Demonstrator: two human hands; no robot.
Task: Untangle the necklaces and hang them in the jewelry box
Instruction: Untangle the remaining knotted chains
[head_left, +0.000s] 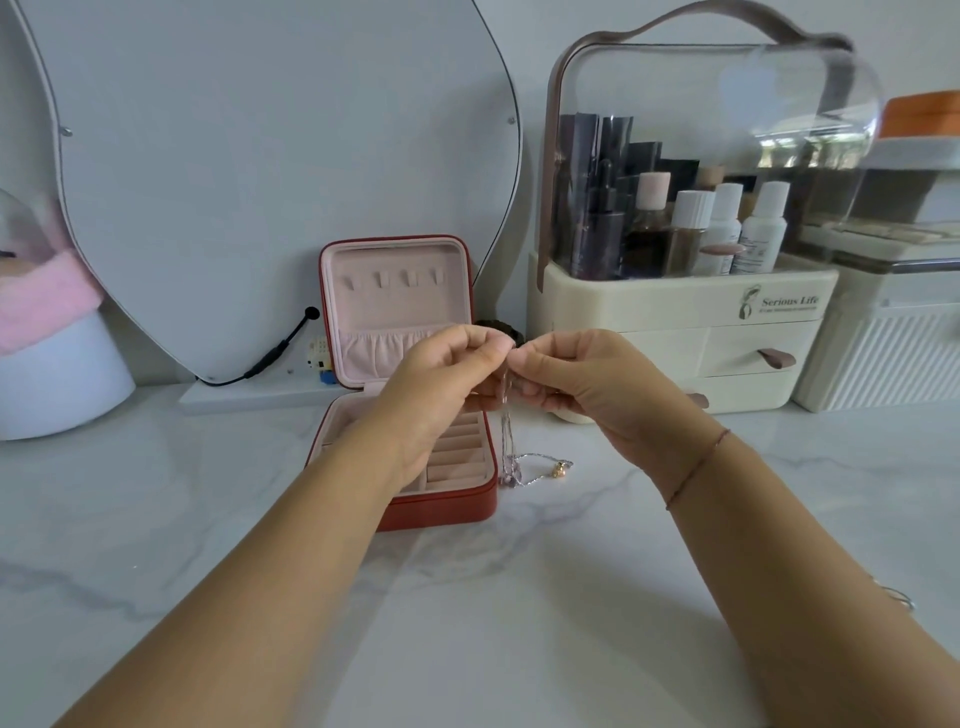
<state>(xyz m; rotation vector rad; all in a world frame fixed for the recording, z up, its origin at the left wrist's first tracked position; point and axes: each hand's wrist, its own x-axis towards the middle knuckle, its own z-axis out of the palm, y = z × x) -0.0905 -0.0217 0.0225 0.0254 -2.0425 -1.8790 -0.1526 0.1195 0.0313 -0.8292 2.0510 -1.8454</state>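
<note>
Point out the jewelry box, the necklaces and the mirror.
jewelry box (441, 512): head view, on its red front wall.
necklaces (510, 475): head view, on the pendants at the chains' lower end.
mirror (260, 182): head view, on the middle of its glass.

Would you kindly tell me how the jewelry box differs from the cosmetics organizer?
The jewelry box is red, pink-lined and low; the cosmetics organizer is cream and taller. The jewelry box stands open, its lid hooks bare; the cosmetics organizer's clear cover is down over bottles. Both sit on the marble counter.
</note>
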